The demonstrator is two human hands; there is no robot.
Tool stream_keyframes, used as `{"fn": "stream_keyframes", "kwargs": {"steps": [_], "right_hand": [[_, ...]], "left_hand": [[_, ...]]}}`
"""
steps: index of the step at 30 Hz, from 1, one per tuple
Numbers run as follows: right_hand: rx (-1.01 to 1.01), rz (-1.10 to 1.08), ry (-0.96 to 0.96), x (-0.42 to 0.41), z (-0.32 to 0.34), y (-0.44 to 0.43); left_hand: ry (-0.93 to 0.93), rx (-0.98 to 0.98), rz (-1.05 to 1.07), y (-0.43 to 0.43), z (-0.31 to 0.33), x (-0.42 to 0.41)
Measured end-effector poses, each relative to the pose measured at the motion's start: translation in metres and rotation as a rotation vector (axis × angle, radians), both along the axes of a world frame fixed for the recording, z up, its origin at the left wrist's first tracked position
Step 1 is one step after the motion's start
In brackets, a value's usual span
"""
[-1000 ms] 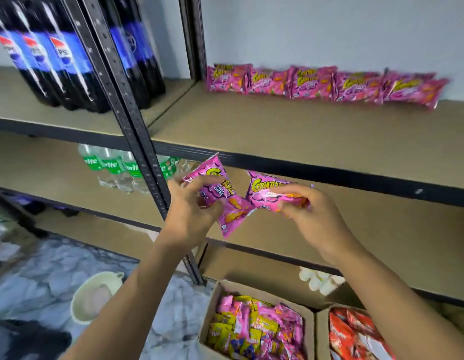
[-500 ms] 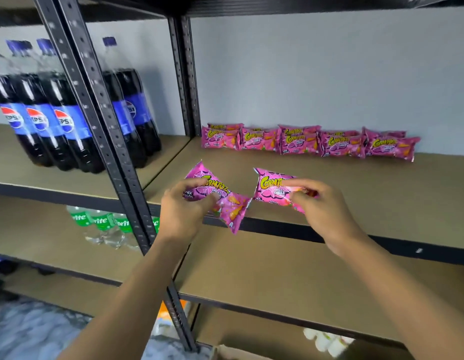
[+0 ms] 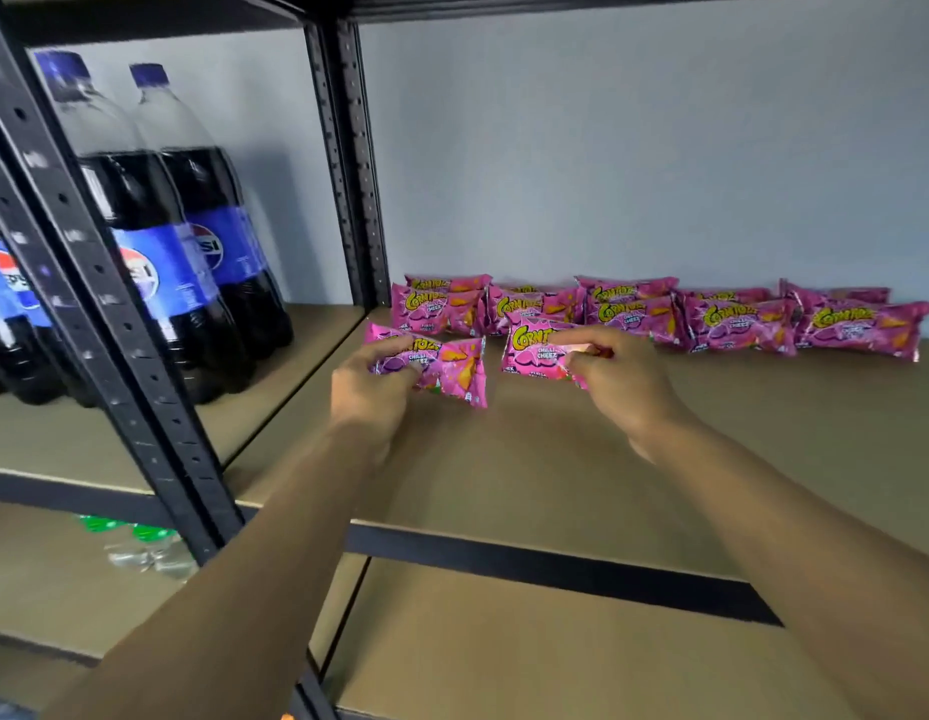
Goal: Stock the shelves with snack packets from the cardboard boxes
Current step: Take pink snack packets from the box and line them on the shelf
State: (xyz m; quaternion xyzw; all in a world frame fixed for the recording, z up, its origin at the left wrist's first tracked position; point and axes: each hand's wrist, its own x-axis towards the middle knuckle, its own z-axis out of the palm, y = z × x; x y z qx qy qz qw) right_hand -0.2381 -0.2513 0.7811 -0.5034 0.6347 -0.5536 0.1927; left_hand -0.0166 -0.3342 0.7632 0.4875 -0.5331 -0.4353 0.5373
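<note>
My left hand (image 3: 371,387) pinches one pink snack packet (image 3: 446,363) by its end, and my right hand (image 3: 623,381) pinches a second packet (image 3: 535,350) the same way. Both are low over the shelf (image 3: 555,459) toward its back left corner. I judge I hold them level and label-up so they land as a new line just before the row of packets (image 3: 737,317) along the back edge.
</note>
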Motion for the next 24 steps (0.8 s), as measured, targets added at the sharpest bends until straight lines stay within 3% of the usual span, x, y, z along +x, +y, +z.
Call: {"fn": "stream_keyframes", "kwargs": {"steps": [12, 16, 20, 24], "right_hand": [[-0.021, -0.077, 0.163, -0.016, -0.026, -0.082], [-0.049, -0.111, 0.197, -0.020, -0.033, -0.099], [-0.049, -0.202, 0.238, -0.019, -0.036, -0.105], [-0.058, -0.260, 0.311, -0.017, -0.037, -0.104]], "left_hand": [[-0.052, -0.108, 0.090, -0.078, 0.000, -0.030], [-0.151, -0.121, 0.142, -0.093, -0.005, -0.040], [-0.397, -0.096, 0.263, -0.098, -0.008, -0.049], [-0.469, -0.085, 0.278, -0.103, -0.011, -0.049]]}}
